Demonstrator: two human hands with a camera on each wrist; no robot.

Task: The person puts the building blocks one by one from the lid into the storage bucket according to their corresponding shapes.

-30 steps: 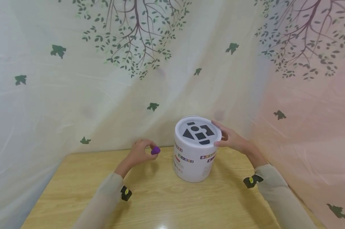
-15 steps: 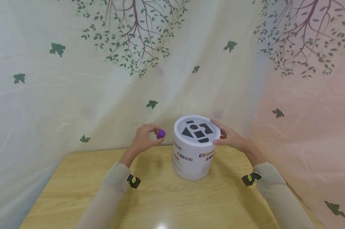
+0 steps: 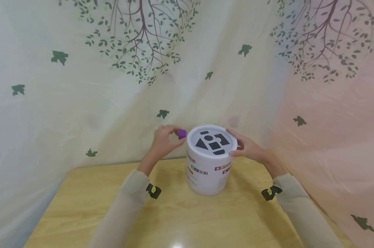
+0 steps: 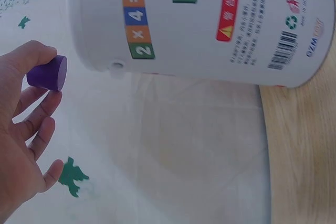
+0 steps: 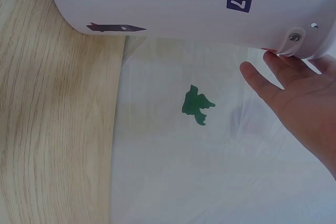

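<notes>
My left hand (image 3: 165,139) pinches a small purple block (image 3: 182,133) between thumb and fingertips, just left of the rim of a white bucket. In the left wrist view the block (image 4: 48,73) has a flat end face with a rounded outline, and the other fingers are loosely bent. Upright on the table stands the bucket (image 3: 205,175), its lid (image 3: 213,130) cut with several dark shaped holes, among them a circle, a triangle and a square. My right hand (image 3: 250,148) grips the bucket's right rim, thumb in front and fingers behind. The right wrist view shows its fingers (image 5: 262,85) beside a riveted handle tab (image 5: 295,38).
The wooden table (image 3: 81,199) ends at a pale curtain (image 3: 112,103) printed with branches and green birds, close behind the bucket. Wrist cameras (image 3: 153,190) sit on both sleeves. Printed sums and a warning label (image 4: 227,17) mark the bucket's side.
My left hand has risen and moved right with the purple block, from low beside the bucket up to its rim. The right hand keeps its grip on the rim.
</notes>
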